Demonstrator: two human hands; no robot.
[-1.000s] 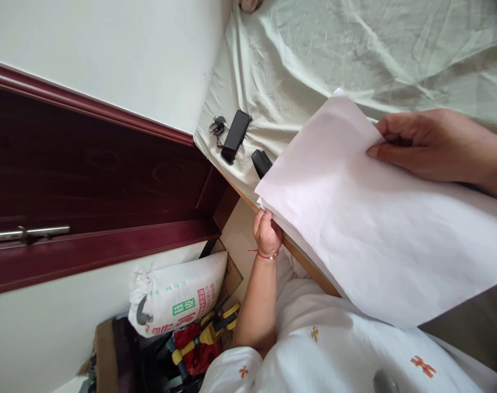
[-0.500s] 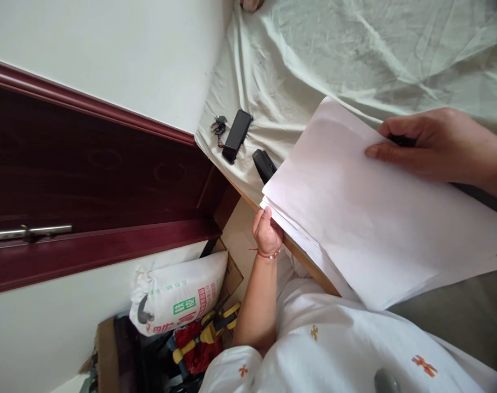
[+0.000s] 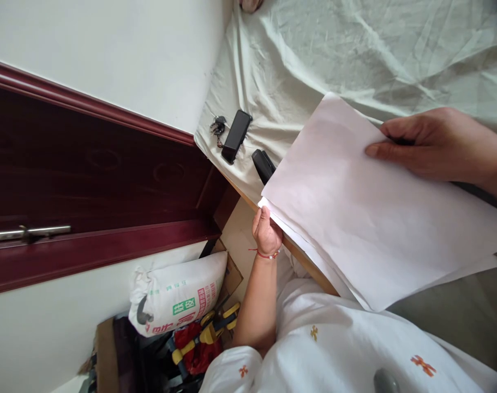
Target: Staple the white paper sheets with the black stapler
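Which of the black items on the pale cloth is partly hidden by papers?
The black item nearest the left hand; the phone-like one and the keys beside it show whole, clear of the papers.

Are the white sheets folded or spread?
Spread: the white sheets show a broad face with no visible fold; the left hand pinches near a corner, the right hand grips an edge.

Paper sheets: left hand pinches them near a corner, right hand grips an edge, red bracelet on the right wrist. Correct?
Not quite: the head view shows the red bracelet on the wrist of the left hand. The rest stands: that hand pinches the paper sheets near a corner, and the right hand grips an edge.
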